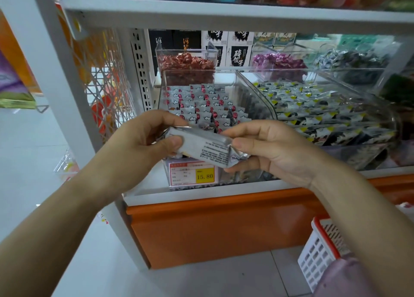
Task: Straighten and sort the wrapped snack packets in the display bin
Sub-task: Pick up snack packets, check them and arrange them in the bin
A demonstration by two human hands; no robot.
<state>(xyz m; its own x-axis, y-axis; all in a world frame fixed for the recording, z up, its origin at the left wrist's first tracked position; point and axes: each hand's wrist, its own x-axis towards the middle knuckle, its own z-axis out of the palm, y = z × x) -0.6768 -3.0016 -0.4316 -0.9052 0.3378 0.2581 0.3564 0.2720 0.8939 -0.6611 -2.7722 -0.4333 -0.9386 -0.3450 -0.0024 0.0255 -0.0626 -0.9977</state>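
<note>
Two tiers of shelf (201, 195) frame a clear display bin (257, 99) at the lower shelf's front left corner, its snack packets (201, 103) lined up in rows. Left hand (139, 144) and right hand (273, 148) each hold one end of a silver packet (206, 148), fingers (172, 143) clamped on it. It is held level just above the bin's front edge, printed back up, probably to square it before slotting it in. A price tag (192, 175) fronts the bin.

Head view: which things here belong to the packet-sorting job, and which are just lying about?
Job in hand:
silver packet, held at its ends by the left hand and right hand; red-dotted packets in the clear display bin.

Lying about:
yellow-marked packets alongside; red sweets; purple sweets; price tag; white basket.
</note>
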